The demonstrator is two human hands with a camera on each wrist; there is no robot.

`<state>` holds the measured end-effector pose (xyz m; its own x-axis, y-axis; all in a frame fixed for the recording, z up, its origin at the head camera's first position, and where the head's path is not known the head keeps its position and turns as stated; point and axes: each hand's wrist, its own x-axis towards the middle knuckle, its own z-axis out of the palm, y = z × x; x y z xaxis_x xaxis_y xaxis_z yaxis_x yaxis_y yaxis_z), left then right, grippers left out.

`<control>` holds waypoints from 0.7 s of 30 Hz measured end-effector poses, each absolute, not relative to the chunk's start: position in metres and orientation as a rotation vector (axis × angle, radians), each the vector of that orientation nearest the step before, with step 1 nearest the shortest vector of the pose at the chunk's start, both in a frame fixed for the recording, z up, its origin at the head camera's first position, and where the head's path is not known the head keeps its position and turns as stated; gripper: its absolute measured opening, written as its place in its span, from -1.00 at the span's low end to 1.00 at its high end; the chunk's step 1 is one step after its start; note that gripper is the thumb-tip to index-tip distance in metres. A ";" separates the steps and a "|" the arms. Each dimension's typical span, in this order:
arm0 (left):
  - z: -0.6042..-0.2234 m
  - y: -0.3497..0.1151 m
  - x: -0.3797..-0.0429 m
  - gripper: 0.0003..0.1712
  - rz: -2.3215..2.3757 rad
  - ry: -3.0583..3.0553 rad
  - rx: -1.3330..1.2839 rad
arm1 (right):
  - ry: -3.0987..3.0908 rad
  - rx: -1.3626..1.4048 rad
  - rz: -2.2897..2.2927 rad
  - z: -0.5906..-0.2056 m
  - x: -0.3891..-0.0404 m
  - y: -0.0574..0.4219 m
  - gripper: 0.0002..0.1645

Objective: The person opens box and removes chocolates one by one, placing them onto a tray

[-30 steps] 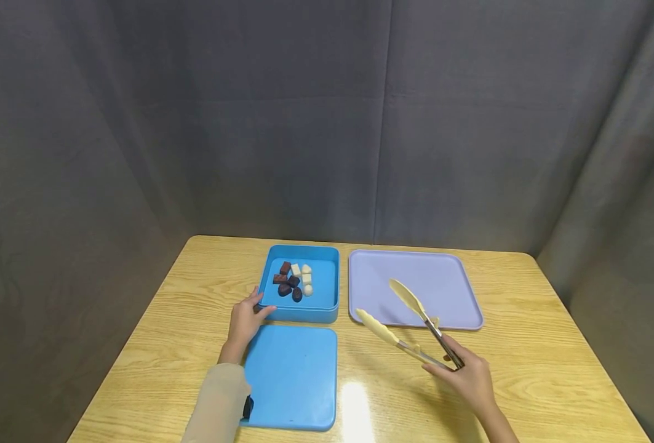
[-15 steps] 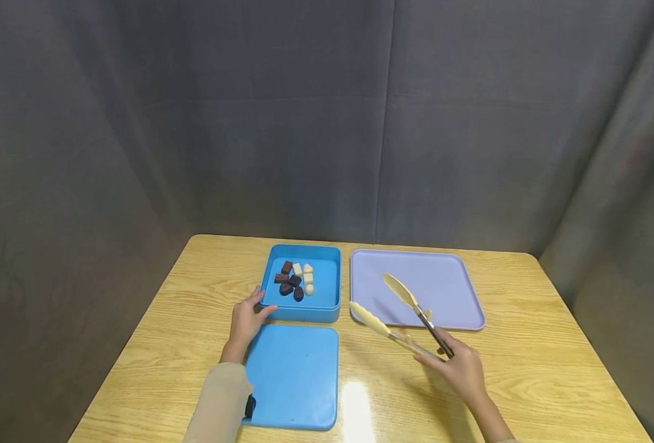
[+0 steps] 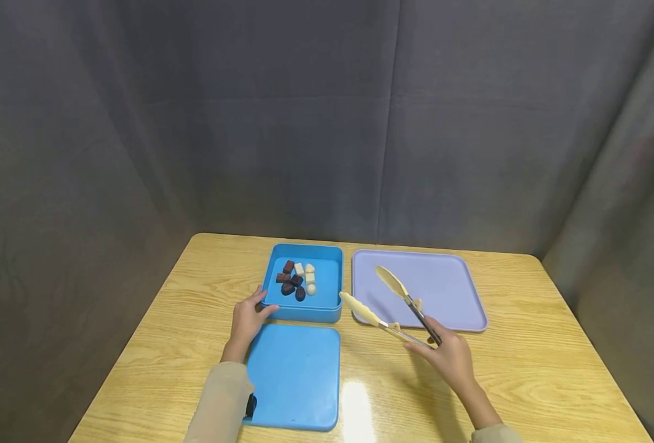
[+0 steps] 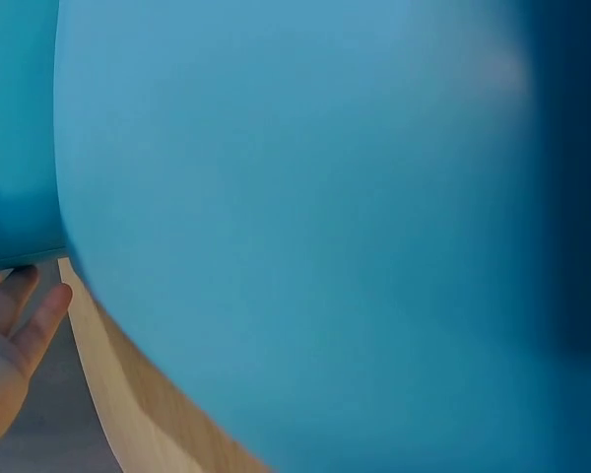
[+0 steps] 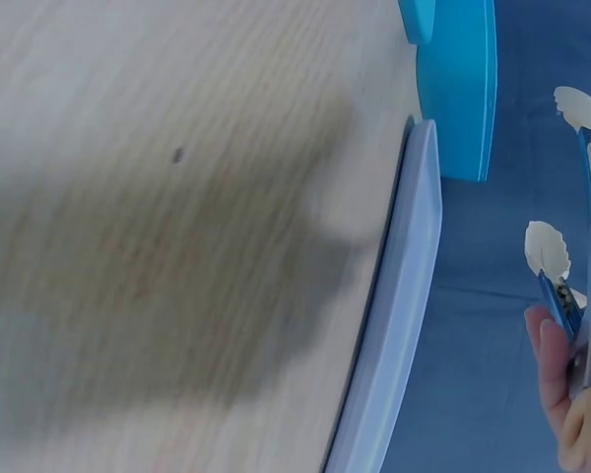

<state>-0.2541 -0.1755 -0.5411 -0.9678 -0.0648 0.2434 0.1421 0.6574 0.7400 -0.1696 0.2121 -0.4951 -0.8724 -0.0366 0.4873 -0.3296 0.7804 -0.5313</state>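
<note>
Beside the rectangular lavender plastic tray (image 3: 443, 289) stands the square blue plastic box (image 3: 307, 313). The cream-tipped metal tongs (image 3: 413, 307), spread wide in the right hand's grip (image 3: 453, 357), should clear its rim; the left hand's loose grip (image 3: 246, 320) best steadies its corner, with small dark and white chocolates (image 3: 296, 280) inside.

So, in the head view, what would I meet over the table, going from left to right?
Left hand, blue box, lilac tray. The blue lid, tongs and right hand overlap these from side to side, so they are left out.
</note>
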 end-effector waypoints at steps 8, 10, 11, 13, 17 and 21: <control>-0.541 -0.175 -0.255 -0.39 -1.209 -2.637 -0.044 | -2.540 0.228 0.916 -0.488 -0.178 0.199 -0.11; -0.541 -0.175 -0.255 -0.40 -1.209 -2.637 -0.039 | -2.540 0.217 0.935 -0.487 -0.179 0.197 -0.10; -0.541 -0.175 -0.255 -0.39 -1.208 -2.639 -0.035 | -2.545 0.212 0.943 -0.486 -0.180 0.195 -0.09; -0.541 -0.174 -0.254 -0.39 -1.212 -2.639 -0.027 | -2.562 0.204 0.970 -0.485 -0.182 0.193 -0.07; -0.541 -0.173 -0.254 -0.39 -1.204 -2.634 -0.034 | -2.611 0.198 0.997 -0.480 -0.185 0.190 -0.05; -0.542 -0.173 -0.254 -0.39 -1.196 -2.623 -0.047 | -2.658 0.200 0.964 -0.475 -0.189 0.185 -0.04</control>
<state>-0.2543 -0.1729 -0.5417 -0.9662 -0.0771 0.2461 0.1353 0.6610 0.7381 -0.1893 0.1854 -0.4750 -0.9435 -0.0262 0.3304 -0.2318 0.7646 -0.6014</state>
